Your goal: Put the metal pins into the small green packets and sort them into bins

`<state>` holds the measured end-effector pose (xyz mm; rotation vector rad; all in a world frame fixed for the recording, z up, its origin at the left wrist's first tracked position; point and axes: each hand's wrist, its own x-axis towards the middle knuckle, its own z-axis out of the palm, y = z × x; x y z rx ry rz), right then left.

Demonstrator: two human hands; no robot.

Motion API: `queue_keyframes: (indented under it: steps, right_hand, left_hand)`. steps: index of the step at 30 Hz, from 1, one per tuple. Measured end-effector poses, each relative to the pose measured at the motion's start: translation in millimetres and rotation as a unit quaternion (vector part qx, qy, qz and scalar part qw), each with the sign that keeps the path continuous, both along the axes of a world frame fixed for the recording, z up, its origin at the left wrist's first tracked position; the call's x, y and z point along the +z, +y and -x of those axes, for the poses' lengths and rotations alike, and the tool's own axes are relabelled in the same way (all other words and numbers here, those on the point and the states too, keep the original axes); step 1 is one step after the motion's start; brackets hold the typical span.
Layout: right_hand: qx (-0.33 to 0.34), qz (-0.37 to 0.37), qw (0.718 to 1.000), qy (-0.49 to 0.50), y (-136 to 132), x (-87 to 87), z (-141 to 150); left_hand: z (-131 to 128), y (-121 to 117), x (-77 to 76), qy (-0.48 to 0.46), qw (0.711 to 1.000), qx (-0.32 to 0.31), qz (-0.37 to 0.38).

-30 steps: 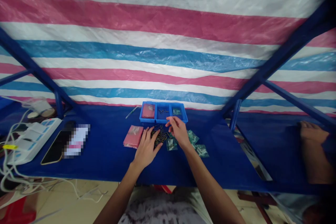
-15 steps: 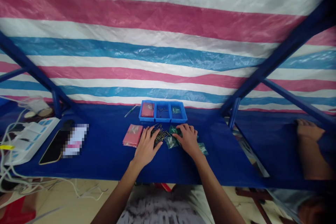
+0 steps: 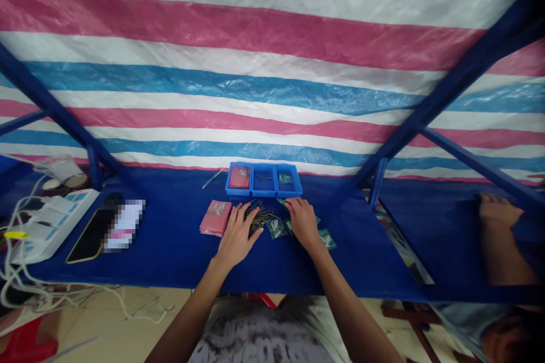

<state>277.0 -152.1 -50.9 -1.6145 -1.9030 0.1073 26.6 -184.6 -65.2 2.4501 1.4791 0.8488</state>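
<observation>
Here's the pile of dark screws (image 3: 264, 216), loose on the blue table (image 3: 170, 258), right at the middle of the action! The left hand (image 3: 235, 236) covers its left side, palm down, fingers spread and thumb well apart; the screws show in the gap between thumb and forefinger and spill out to the right. Whether any are gripped under those fingers, I can't tell.

Just right of the pile lies a green packet (image 3: 277, 228) with pale pieces inside, in the space between the two hands. Over comes the eye to the right hand (image 3: 304, 226), palm down, fingers bent over more green packets; a green edge peeks out at its fingertips, but whether it's pinched or merely touched is hidden. Another packet (image 3: 327, 239) lies beside its wrist.

Left of the left hand, a stack of pink packets (image 3: 216, 218)! Behind them all, the three-part blue tray (image 3: 264, 192): pink packet on the left, a few screws in the middle, green on the right. Farther out, a phone (image 3: 88, 236) and a white power strip (image 3: 57, 227) sit left, and a co-worker's hand (image 3: 500, 210) rests far right.
</observation>
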Motion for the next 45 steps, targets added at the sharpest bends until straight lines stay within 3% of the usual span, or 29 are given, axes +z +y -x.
queue_keyframes:
  steps: [3,7,10,18,22,27,29,31,35,40,45]
  right_hand:
    - [0.012,0.044,0.979,0.201,-4,8.4,3]
    - [0.086,0.158,0.91,0.374,-20,14.9,19]
    - [0.112,0.201,0.873,0.43,-33,14.4,34]
    - [0.082,0.222,0.834,0.499,-44,8.2,36]
    - [0.11,0.241,0.825,0.498,-51,10.6,34]
    - [0.137,0.145,0.883,0.425,-63,14.8,36]
    - [0.142,0.153,0.882,0.424,-68,14.4,38]
    - [0.139,0.178,0.863,0.452,-72,12.3,41]
    - [0.138,0.199,0.836,0.493,-76,5.3,48]
    - [0.127,0.172,0.853,0.477,-76,-3.2,50]
    - [0.115,0.196,0.846,0.483,-79,-9.0,50]
  left_hand:
    - [1,-2,7.6,-0.032,0.999,-0.019,-0.031]
    - [-1,-7,11.2,-0.078,0.991,-0.041,-0.1]
    - [-4,-11,8.6,-0.073,0.988,-0.044,-0.126]
    - [-6,-18,9.0,-0.063,0.992,-0.073,-0.079]
    - [-8,-17,13.5,-0.156,0.986,-0.041,-0.049]
    - [-13,-20,20.2,-0.3,0.947,0.019,0.11]
    - [-14,-22,20.0,-0.334,0.927,0.011,0.17]
    - [-14,-24,18.4,-0.352,0.915,0.002,0.198]
    - [-13,-29,14.6,-0.342,0.921,0.009,0.188]
    - [-11,-37,12.2,-0.33,0.925,0.019,0.185]
    - [-9,-43,13.3,-0.303,0.94,0.0,0.156]
